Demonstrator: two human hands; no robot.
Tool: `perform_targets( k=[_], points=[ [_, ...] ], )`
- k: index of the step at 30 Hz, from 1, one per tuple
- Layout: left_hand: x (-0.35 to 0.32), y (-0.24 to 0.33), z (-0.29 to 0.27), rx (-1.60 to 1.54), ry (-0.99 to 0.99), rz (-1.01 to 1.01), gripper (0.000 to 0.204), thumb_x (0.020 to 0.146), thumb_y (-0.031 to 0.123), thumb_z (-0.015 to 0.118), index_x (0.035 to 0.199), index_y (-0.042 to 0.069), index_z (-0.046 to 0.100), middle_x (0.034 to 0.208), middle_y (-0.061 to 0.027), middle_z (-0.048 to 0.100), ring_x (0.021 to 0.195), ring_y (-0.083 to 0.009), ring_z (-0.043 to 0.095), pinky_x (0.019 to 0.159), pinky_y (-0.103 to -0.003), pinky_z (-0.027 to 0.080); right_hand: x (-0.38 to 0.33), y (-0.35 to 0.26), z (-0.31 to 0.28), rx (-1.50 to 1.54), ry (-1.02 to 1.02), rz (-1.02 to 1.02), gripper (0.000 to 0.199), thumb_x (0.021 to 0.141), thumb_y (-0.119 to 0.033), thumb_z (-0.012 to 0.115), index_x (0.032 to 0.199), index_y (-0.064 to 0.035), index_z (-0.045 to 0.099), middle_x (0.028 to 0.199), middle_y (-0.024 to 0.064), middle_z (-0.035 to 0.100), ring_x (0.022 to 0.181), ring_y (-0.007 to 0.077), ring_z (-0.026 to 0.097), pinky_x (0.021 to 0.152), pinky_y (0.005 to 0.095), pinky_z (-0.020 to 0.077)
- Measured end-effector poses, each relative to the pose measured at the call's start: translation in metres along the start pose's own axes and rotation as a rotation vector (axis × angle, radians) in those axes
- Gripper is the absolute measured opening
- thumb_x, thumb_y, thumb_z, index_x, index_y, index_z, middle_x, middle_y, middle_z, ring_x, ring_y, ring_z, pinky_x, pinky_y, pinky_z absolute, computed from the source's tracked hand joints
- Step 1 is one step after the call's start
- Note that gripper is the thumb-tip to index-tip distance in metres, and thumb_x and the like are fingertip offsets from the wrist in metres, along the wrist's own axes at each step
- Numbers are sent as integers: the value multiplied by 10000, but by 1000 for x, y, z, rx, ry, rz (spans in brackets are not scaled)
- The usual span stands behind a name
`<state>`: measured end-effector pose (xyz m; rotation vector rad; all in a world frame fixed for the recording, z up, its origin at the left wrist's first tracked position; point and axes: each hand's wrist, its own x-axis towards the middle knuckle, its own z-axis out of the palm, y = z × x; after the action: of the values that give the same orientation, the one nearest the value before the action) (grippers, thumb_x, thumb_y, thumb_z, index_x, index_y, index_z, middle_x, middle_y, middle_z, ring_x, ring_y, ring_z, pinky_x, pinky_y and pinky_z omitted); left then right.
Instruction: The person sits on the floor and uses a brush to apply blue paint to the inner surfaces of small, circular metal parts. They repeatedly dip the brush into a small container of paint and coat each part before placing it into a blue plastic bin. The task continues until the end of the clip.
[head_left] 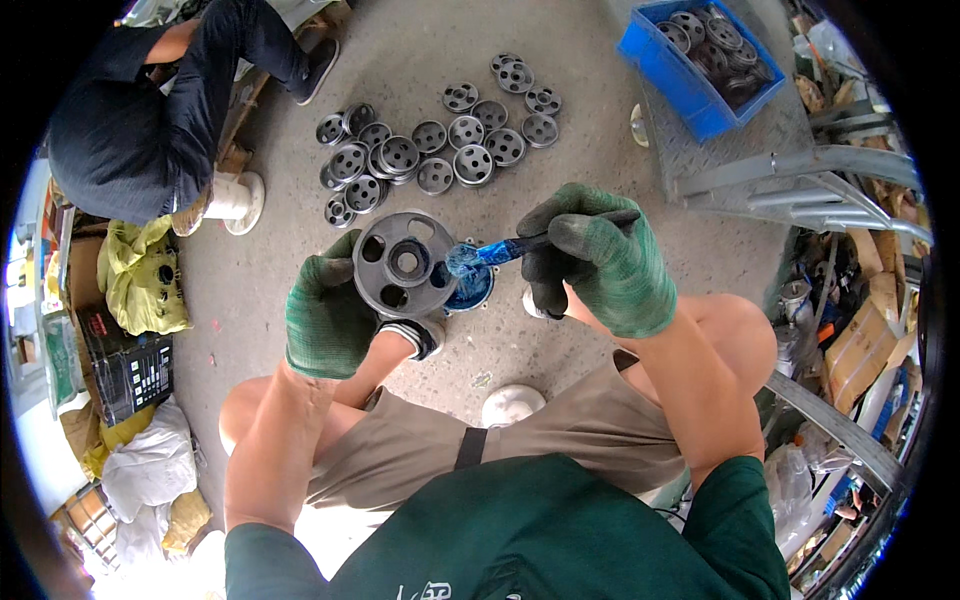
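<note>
My left hand point(328, 312), in a green glove, grips a grey metal pulley wheel point(404, 263) with several round holes, held up facing me. My right hand point(598, 262), also in a green glove, is closed on a paintbrush point(492, 253) whose bristles carry blue paint. The brush tip touches the right rim of the wheel. Just under the wheel and brush sits a small can of blue paint point(472, 289) on the concrete floor. I am crouched, with both knees below the hands.
Several grey pulley wheels point(432, 147) lie grouped on the floor ahead. A blue crate point(697, 62) of more wheels stands on a metal platform at upper right. Another person point(150, 110) crouches at upper left near a white spool point(238, 200). Bags and boxes line the left edge.
</note>
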<state>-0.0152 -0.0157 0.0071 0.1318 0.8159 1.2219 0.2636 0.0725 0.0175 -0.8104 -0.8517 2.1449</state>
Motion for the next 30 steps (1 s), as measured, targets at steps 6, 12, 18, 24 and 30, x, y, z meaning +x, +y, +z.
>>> perform_targets(
  k=[6, 12, 18, 24, 30],
  points=[
    [27, -11, -10, 212, 57, -18, 294, 908, 128, 540, 1184, 40, 591, 1145, -97, 647, 1092, -225, 616, 994, -396, 489, -5, -12, -16, -293, 6, 7, 216, 880, -149, 684, 1013, 20, 703, 761, 117, 696, 557, 174, 636, 505, 310, 506],
    [92, -47, -57, 1090, 252, -325, 224, 935, 122, 586, 1127, 12, 620, 996, -96, 670, 832, -163, 665, 720, -316, 562, -1, 7, -29, -765, -90, -20, 200, 861, -139, 732, 998, 6, 718, 815, 75, 724, 710, 102, 648, 657, 271, 536],
    [224, -48, 97, 2033, -117, 187, 323, 938, 233, 618, 1174, 14, 643, 1068, -230, 690, 1000, -328, 673, 849, -439, 527, 4, 18, -52, -803, -90, -95, 161, 812, -124, 762, 940, -31, 732, 800, 139, 727, 703, 148, 673, 657, 318, 536],
    [308, -16, 152, 1874, -484, 797, 430, 936, 186, 610, 1349, 74, 565, 1221, -231, 649, 1108, -385, 633, 954, -411, 506, 4, 17, -53, -819, -88, 26, 124, 832, -13, 678, 954, 1, 691, 842, 108, 704, 726, 95, 599, 688, 273, 520],
    [332, -50, -48, 2353, -328, 114, 326, 869, 189, 647, 1169, 64, 656, 1231, -203, 638, 1135, -385, 616, 949, -467, 508, 12, 22, -65, -951, -65, -113, 163, 785, -139, 743, 927, -74, 698, 787, 148, 697, 665, 290, 675, 614, 347, 527]
  ],
)
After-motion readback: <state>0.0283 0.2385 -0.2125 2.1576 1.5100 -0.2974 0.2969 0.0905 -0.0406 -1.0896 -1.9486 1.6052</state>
